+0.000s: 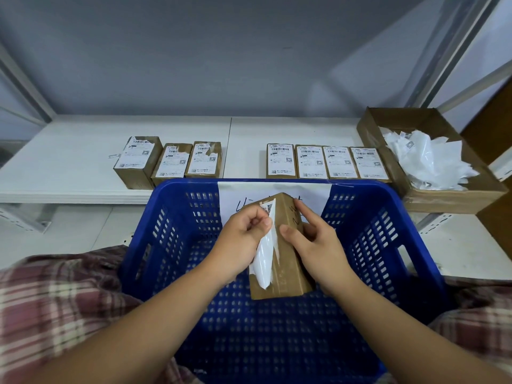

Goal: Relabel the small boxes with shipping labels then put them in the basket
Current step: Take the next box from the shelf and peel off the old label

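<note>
Center basket point(177, 245) is looking like glossy blue plastic; box point(288, 270) is showing matt brown cardboard; its label point(264, 261) is shining as slick white paper; lower-left sleeve point(55, 295) is showing soft plaid cloth.

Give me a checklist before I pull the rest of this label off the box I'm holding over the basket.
1. Right hand grip on the small brown cardboard box: ok.
2. Left hand pinching the white paper label: ok.
3. Label fully off: not ok, part is stuck to the box.
4. Blue plastic basket under the box: ok.
5. Open cardboard carton of peeled white scraps at right: ok.
</note>
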Tool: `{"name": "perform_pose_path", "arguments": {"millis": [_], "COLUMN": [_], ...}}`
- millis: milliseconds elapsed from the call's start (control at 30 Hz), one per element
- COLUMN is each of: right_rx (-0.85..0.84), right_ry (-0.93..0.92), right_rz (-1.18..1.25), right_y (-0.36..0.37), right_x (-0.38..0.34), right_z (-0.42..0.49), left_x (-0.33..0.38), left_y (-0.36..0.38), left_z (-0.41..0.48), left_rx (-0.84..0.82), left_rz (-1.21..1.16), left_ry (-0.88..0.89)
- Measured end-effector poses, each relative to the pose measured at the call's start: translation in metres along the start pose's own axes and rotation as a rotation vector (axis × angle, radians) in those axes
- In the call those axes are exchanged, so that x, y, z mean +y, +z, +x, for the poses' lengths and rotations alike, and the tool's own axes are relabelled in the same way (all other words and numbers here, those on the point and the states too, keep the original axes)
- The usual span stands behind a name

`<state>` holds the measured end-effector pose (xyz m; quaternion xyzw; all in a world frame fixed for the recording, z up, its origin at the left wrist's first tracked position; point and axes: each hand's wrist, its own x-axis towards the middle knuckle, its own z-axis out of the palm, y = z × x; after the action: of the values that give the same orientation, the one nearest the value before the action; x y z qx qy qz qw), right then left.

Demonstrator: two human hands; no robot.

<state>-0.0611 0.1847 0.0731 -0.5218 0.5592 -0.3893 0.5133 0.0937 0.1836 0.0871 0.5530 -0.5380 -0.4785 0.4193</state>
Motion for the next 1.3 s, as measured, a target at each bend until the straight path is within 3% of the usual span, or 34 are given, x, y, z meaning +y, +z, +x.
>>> {"name": "perform_pose_path", "arguments": {"millis": [200, 333, 600, 900, 1133, 1300], "right_rx": [0.042, 0.096, 0.060, 0.035, -0.003, 0.020], "right_ry": [-0.024, -0.090, -0.141, -0.117, -0.078, -0.023], "right_rz": [-0.114, -0.247, -0.327, -0.285, -0.135, -0.042], "right_y": [0.003, 0.004, 0.010, 0.010, 0.008, 0.011], "right_x": [0.000, -0.001, -0.001, 0.003, -0.001, -0.001], "right_z": [-0.006, -0.010, -0.014, -0.014, -0.012, -0.012], "left_x": [-0.001, 0.001, -0.010, -0.010, -0.002, -0.005], "left_y": [0.005, 0.006, 0.011, 0.006, 0.000, 0.006], "left_z": [0.000, 0.000, 0.001, 0.004, 0.004, -0.001], "left_rx": [0.061, 0.063, 0.224, 0.225, 0.223, 0.264], "left_rz": [-0.101, -0.338, -0.112, 0.108, 0.166, 0.063], "left_ry": [-0.074, -0.213, -0.126, -0.016, 0.090, 0.067]}}
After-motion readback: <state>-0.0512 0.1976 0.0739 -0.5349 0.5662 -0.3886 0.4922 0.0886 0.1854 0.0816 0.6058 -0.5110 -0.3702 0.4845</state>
